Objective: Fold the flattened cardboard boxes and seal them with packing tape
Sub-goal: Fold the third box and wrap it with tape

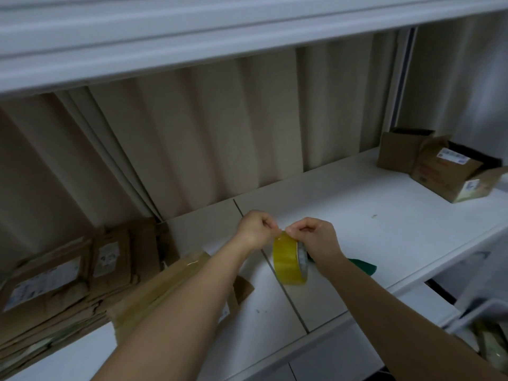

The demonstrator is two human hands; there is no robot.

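A yellow roll of packing tape (287, 262) hangs above the white table (384, 221), held up at its top. My right hand (316, 237) grips the roll's top edge with curled fingers. My left hand (254, 228) pinches the tape's loose end right beside it. Under my left forearm lies a folded cardboard box (165, 287) with shiny tape along its top. A stack of flattened cardboard boxes (55, 284) with white labels leans at the far left.
Two open cardboard boxes (439, 169) stand at the back right of the table. A green object (362, 266) lies behind my right wrist. A beige curtain (206, 133) hangs behind the table. A white bin (481, 320) sits lower right.
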